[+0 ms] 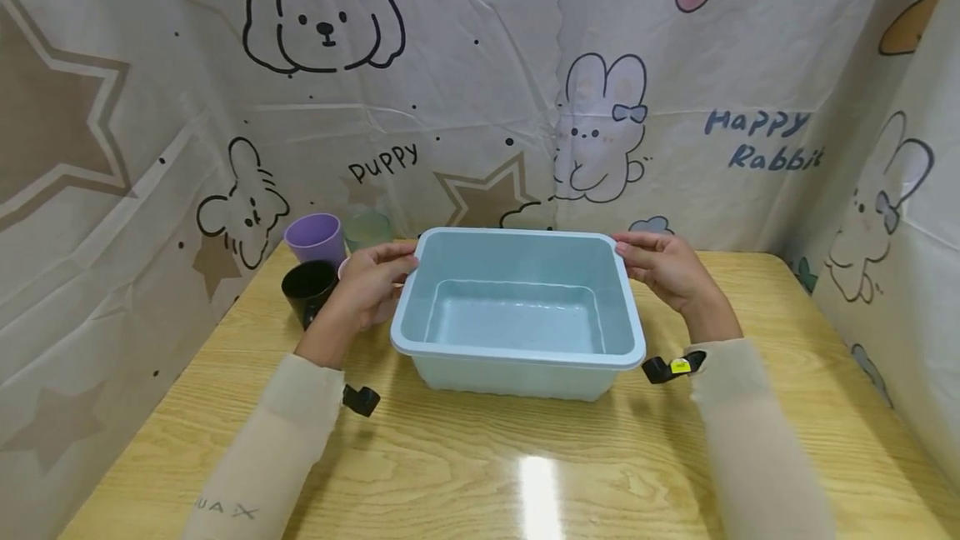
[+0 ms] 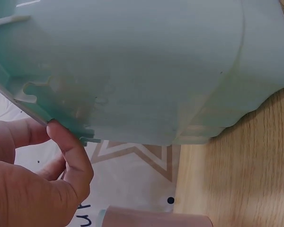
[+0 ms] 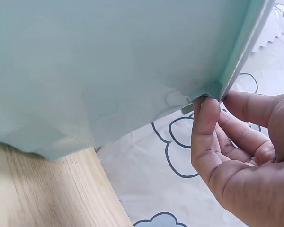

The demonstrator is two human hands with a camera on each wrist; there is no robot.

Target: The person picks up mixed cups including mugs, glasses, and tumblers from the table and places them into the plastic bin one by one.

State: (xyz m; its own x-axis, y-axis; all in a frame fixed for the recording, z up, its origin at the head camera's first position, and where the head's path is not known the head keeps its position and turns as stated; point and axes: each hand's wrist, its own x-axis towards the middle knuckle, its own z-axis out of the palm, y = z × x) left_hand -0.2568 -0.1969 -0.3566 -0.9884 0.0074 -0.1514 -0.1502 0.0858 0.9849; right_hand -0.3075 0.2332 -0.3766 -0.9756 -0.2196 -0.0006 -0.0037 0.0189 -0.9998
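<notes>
A pale blue plastic basin (image 1: 517, 377), rectangular with rounded corners, sits in the middle of the head view with nothing inside it. My left hand (image 1: 369, 283) pinches its rim near the far left corner. At the far right corner my right hand (image 1: 670, 270) pinches the rim in the same way. In the left wrist view the left thumb and fingers (image 2: 75, 161) meet at the rim's edge beside the basin's outer wall (image 2: 146, 71). The right wrist view shows the right fingers (image 3: 206, 127) bent up under the rim.
Left of the basin stand a purple cup (image 1: 315, 238), a black mug (image 1: 307, 286) and a pale green translucent cup (image 1: 369, 229). A pink cup behind my left hand is mostly hidden. The wooden table (image 1: 450, 465) meets a printed curtain (image 1: 480, 107) at the back and sides.
</notes>
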